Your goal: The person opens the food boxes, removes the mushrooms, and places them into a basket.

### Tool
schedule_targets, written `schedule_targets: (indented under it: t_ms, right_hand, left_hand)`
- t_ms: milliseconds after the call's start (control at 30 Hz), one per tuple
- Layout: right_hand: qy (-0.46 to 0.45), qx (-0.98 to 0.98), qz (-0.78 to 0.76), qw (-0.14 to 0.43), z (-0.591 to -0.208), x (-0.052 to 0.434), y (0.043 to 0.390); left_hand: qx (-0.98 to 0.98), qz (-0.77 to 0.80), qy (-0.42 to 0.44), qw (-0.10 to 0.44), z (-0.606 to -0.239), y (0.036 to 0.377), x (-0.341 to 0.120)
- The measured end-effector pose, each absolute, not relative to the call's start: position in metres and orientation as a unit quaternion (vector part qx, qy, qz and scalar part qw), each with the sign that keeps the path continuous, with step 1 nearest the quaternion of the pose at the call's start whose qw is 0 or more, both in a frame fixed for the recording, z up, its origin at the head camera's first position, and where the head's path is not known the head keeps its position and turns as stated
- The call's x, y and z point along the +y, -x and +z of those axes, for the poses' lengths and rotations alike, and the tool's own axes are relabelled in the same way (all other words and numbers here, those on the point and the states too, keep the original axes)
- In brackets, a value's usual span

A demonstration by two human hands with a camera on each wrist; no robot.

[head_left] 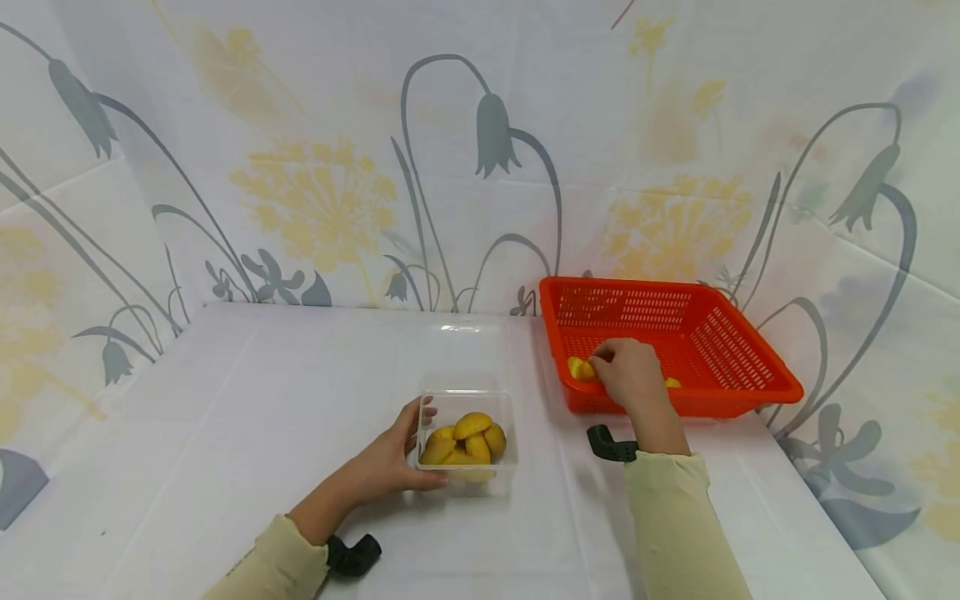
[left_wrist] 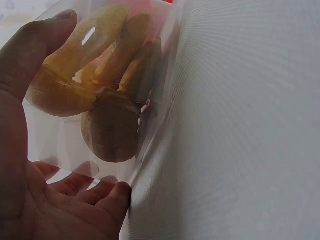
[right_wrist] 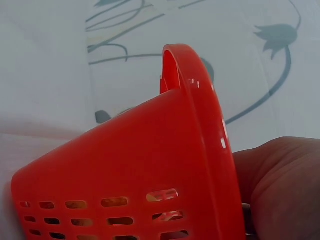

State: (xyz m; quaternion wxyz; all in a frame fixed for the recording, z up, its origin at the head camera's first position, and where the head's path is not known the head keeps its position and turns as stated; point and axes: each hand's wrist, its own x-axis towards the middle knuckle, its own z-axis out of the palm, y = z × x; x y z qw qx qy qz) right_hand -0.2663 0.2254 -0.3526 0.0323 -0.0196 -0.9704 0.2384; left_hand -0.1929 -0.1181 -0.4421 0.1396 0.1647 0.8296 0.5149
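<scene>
Left hand (head_left: 390, 462): curled round the near left side of the box (head_left: 467, 442), thumb on the far edge, fingers under the near edge; the left wrist view shows the thumb (left_wrist: 37, 47) pressed on the clear wall and the fingers (left_wrist: 95, 192) cupped at its base.
Box: clear plastic, standing on the bench (head_left: 262, 417) in the left hand's grip; its clear lid (head_left: 461, 350) stands open just beyond it.
Pieces in box (head_left: 465, 440): several yellow, rounded pieces heaped together, just right of the left hand's fingers.
Right hand (head_left: 630, 375): reached over the near wall of the basket (head_left: 742, 392), fingertips pinching a yellow piece (head_left: 579, 368) at their left.
Yellow piece: inside the basket, near its front left corner, at the right hand's fingertips.
Second piece (head_left: 672, 382): yellow, in the basket just right of the right hand, mostly hidden by the rim.
Basket: red, slotted, on the bench, well right of the left hand; the right wrist view shows its outer wall (right_wrist: 130, 170) close beside the right hand's heel.
Sleeves: pale cream, on both forearms.
Backdrop (head_left: 480, 150): floral cloth beyond both hands.
</scene>
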Motion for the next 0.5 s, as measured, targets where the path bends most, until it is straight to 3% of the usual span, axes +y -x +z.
schedule_targets:
  t_ms: [500]
  right_hand:
    - [-0.017, -0.969, 0.243, 0.046, -0.342, 0.212, 0.257]
  left_hand:
    - [0.831, 0.512, -0.165, 0.138, -0.444, 0.194, -0.118]
